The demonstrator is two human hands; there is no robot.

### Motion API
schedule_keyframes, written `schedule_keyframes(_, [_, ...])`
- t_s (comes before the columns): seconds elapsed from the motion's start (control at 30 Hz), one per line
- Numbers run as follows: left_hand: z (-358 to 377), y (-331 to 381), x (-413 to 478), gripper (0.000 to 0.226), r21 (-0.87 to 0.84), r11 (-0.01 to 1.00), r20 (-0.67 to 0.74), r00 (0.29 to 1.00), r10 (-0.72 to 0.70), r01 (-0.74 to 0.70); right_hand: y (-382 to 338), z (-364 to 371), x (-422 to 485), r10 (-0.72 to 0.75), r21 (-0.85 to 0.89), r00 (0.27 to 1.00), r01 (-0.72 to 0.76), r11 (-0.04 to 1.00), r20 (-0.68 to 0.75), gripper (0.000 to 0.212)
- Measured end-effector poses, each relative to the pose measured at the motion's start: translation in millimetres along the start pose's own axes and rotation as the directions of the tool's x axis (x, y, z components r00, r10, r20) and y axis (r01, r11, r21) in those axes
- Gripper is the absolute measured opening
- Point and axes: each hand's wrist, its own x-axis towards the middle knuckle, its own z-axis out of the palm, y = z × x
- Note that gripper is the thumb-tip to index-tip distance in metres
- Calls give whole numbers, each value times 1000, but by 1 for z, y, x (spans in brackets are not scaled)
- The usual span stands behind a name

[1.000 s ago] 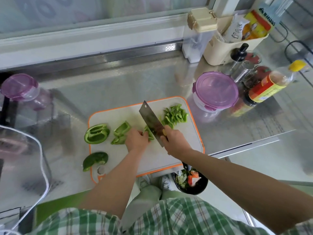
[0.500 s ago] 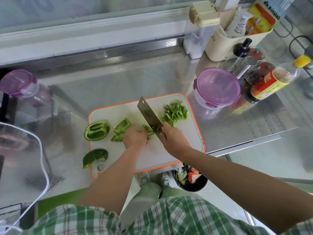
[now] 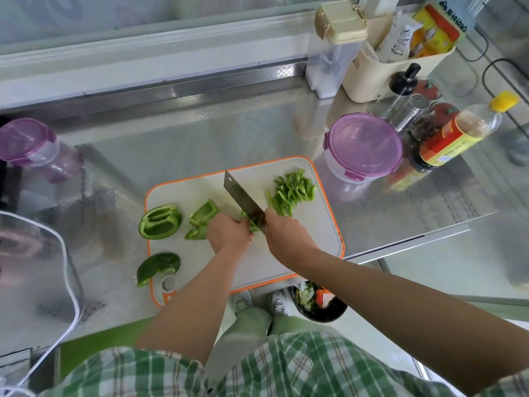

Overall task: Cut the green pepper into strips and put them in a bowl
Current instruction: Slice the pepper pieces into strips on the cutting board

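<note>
Pepper piece [image 3: 253, 227] mostly under left hand [image 3: 229, 232], cleaver [image 3: 243, 199] beside

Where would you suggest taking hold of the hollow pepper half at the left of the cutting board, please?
Probably from above, pinching the wall on its left: the pepper half lies cut side up on the cutting board, so the rim stands exposed and the hollow leaves room for a thumb. Other pieces lie close on its right.

We see thin green pepper strips [image 3: 292, 190] piled at the far right of the cutting board [image 3: 300, 253]. At its left lies a hollow pepper half [image 3: 160, 222], cut side up, with two chunks [image 3: 203, 213] beside it. A small piece [image 3: 253, 226] sits mid-board, mostly hidden. A dark piece [image 3: 159, 266] overhangs the near-left edge.
</note>
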Motion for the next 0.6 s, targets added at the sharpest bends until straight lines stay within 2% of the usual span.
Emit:
schedule_keyframes(0.1, [1, 0, 0, 43, -7, 1000, 2, 1000, -3, 3, -2, 1, 3, 0, -42, 1000, 0, 999, 3, 15])
schedule_keyframes(0.33, [9, -7, 11, 38, -140, 989, 7, 999, -46, 46, -11, 6, 10, 9, -117, 999, -3, 993, 52, 25])
schedule_keyframes(0.5, [-1, 2, -1, 34, -97, 995, 24, 1000, 16, -13, -14, 10, 18, 9, -128, 998, -2, 992, 56, 24])
schedule_keyframes(0.6, [-6, 0, -3, 38, -122, 992, 35, 999, -1, 5, -13, 14, 23, 3, -131, 999, 4, 991, 49, 22])
